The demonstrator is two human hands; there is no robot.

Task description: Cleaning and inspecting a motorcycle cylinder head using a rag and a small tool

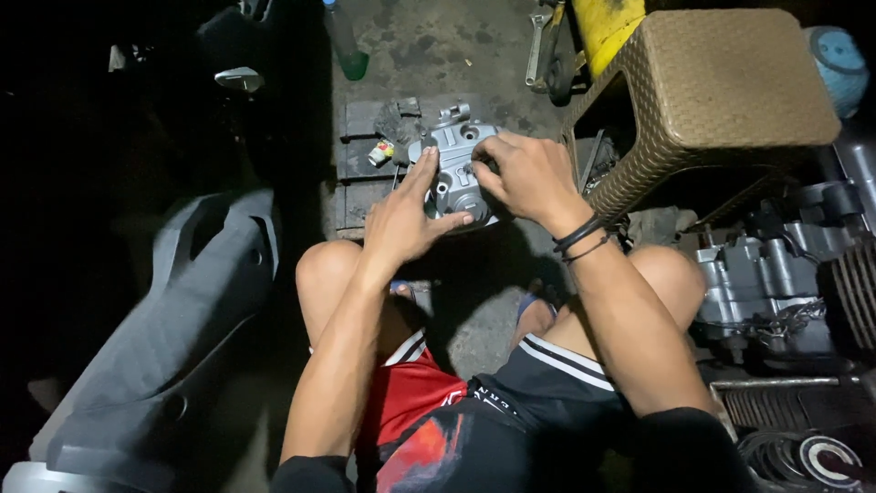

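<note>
Grip: the silver-grey cast-metal engine part (453,173) is steadied by the left hand (408,219), palm laid open against its left flank, thumb hooked under the lower edge; no closed grasp there. The right hand (525,172) is bent over the part's right upper side, fingers curled in on something small; whether a fitting or a tool is pinched cannot be told. The part is seated on dark wooden slats (358,173) on the concrete floor, just ahead of the knees. It is judged heavy for its bulk, fully rigid, likely oily, so slippery on the machined faces; thin edges and protruding lugs are judged the chip-prone points. Best taken by the thick outer walls with both hands, not by the lugs. A small white-and-red tube (380,152) is seen just left of it, a brown woven-pattern stool (721,82) to the right.
</note>
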